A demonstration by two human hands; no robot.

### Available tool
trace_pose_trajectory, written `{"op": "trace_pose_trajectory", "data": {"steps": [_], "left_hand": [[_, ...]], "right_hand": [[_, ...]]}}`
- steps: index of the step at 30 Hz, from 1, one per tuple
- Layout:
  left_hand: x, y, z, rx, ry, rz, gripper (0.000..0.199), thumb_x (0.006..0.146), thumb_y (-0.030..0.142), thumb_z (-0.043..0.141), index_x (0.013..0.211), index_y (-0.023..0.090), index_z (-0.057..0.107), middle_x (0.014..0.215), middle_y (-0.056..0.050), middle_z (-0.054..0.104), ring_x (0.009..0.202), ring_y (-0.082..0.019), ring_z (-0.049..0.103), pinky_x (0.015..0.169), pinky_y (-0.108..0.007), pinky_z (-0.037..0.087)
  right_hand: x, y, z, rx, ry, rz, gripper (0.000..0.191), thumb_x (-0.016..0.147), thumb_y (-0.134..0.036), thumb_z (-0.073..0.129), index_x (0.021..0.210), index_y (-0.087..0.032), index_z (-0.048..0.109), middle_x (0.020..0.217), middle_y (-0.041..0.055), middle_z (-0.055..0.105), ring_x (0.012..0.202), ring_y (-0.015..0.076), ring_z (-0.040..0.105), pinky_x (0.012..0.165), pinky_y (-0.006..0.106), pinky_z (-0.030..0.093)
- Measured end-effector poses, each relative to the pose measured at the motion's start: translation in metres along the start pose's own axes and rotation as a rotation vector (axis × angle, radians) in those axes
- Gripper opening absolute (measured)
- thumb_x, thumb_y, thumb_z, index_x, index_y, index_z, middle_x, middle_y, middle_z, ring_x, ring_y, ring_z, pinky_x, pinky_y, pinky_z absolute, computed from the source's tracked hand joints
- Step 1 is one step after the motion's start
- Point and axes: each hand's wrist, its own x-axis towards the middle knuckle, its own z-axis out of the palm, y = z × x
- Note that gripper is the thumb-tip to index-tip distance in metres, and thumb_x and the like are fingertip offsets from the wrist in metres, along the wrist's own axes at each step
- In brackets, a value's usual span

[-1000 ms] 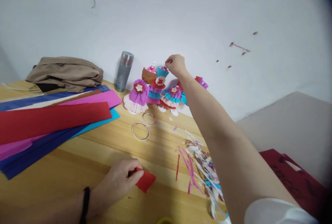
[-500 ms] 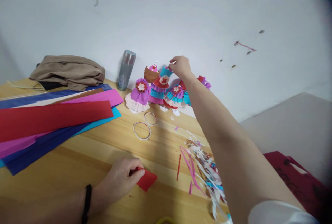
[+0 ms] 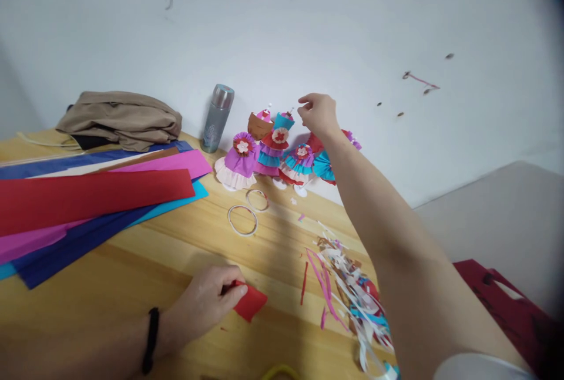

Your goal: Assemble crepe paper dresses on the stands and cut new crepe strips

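Observation:
Low on the table, my left hand (image 3: pixel 215 298), with a black band at the wrist, is closed on a small red paper piece (image 3: pixel 251 302). My right hand (image 3: pixel 318 114) reaches to the back, just right of the top of a turquoise, red and purple paper dress (image 3: pixel 281 136). Its fingers are bent, thumb and forefinger a little apart, and I see nothing between them. Around it stand more paper dresses: a purple one with a pale ruffle (image 3: pixel 241 160), and a turquoise one with a flower (image 3: pixel 302 154). My right forearm hides part of those behind.
Long coloured paper strips (image 3: pixel 97 198) lie at the left, before a brown cloth (image 3: pixel 121 118). A grey flask (image 3: pixel 217 118) stands by the wall. Two thin bangles (image 3: pixel 242 234) lie mid-table. Paper scraps (image 3: pixel 352 286) are piled at the right, near a dark red bag (image 3: pixel 493 303).
My right hand has moved slightly right, away from the top of the turquoise dress. My left hand stays put with the red paper piece. The view has shifted a little.

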Motion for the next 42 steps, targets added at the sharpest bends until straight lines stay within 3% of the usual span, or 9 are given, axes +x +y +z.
{"op": "trace_pose_trajectory", "data": {"steps": [4,10,13,16,18,23,31,37,42], "left_hand": [[-0.001,-0.003,0.003,-0.019,0.018,0.000,0.020,0.082,0.030,0.044,0.068,0.017,0.052,0.066,0.000,0.053,0.067,-0.014,0.047,0.062,-0.026,0.030],[-0.002,-0.002,0.004,-0.039,0.037,-0.013,0.019,0.081,0.029,0.044,0.067,0.017,0.050,0.067,-0.001,0.054,0.068,-0.015,0.048,0.063,-0.026,0.032],[-0.002,-0.002,0.005,-0.036,0.049,-0.003,0.019,0.081,0.029,0.044,0.067,0.017,0.050,0.066,0.000,0.054,0.067,-0.014,0.048,0.062,-0.026,0.031],[-0.002,-0.003,0.005,-0.043,0.066,0.020,0.019,0.080,0.028,0.045,0.065,0.018,0.050,0.064,0.000,0.053,0.065,-0.014,0.047,0.061,-0.026,0.030],[-0.002,-0.003,0.005,-0.052,0.066,0.022,0.019,0.081,0.028,0.046,0.065,0.018,0.049,0.064,0.001,0.052,0.064,-0.013,0.046,0.060,-0.026,0.030],[-0.002,-0.004,0.003,-0.051,0.046,0.041,0.020,0.081,0.028,0.046,0.065,0.017,0.049,0.065,0.001,0.051,0.065,-0.013,0.047,0.060,-0.026,0.029],[-0.002,-0.006,0.003,-0.052,0.032,0.079,0.021,0.082,0.027,0.046,0.064,0.016,0.047,0.063,0.002,0.048,0.063,-0.011,0.043,0.059,-0.025,0.028],[0.000,-0.009,0.004,-0.087,0.022,0.096,0.019,0.082,0.026,0.046,0.065,0.016,0.050,0.064,0.002,0.050,0.064,-0.011,0.044,0.059,-0.024,0.029],[0.001,-0.009,0.002,-0.068,0.015,0.108,0.022,0.083,0.029,0.046,0.064,0.016,0.048,0.063,0.002,0.048,0.063,-0.011,0.042,0.058,-0.025,0.027]], "right_hand": [[-0.018,-0.004,-0.003,0.135,-0.010,-0.010,0.034,0.083,-0.018,0.052,0.113,-0.015,0.069,0.092,0.0087,0.075,0.070,0.0213,0.070,0.078,0.037,0.056],[-0.033,-0.037,0.001,0.389,-0.079,-0.117,0.026,0.085,-0.033,0.055,0.097,-0.018,0.072,0.084,0.0044,0.073,0.054,0.0145,0.063,0.065,0.031,0.054],[-0.035,-0.061,0.001,0.348,-0.070,-0.197,0.027,0.086,-0.036,0.054,0.091,-0.017,0.072,0.077,0.0046,0.072,0.059,0.0162,0.063,0.068,0.033,0.053],[-0.032,-0.077,0.004,0.255,-0.008,-0.258,0.017,0.082,-0.028,0.061,0.084,-0.016,0.072,0.072,0.0062,0.070,0.069,0.0206,0.064,0.075,0.036,0.051],[-0.027,-0.082,0.006,0.222,0.013,-0.257,0.009,0.079,-0.021,0.062,0.076,-0.017,0.069,0.072,0.0075,0.070,0.071,0.0222,0.063,0.075,0.038,0.050],[-0.018,-0.084,0.007,0.202,0.016,-0.250,0.012,0.075,-0.012,0.060,0.065,-0.019,0.062,0.071,0.0063,0.068,0.072,0.0212,0.062,0.073,0.036,0.048],[-0.034,-0.085,-0.037,0.276,0.014,-0.215,0.013,0.074,-0.005,0.058,0.067,-0.015,0.063,0.060,0.0016,0.063,0.048,0.0104,0.052,0.058,0.030,0.045],[-0.068,-0.072,-0.082,0.304,0.000,-0.176,0.017,0.072,-0.002,0.060,0.063,-0.016,0.063,0.053,-0.0009,0.060,0.044,0.0071,0.048,0.044,0.023,0.036],[-0.100,-0.055,-0.102,0.290,-0.060,-0.086,0.014,0.072,-0.003,0.064,0.065,-0.015,0.068,0.051,-0.0001,0.061,0.042,0.0065,0.047,0.042,0.022,0.037]]}}
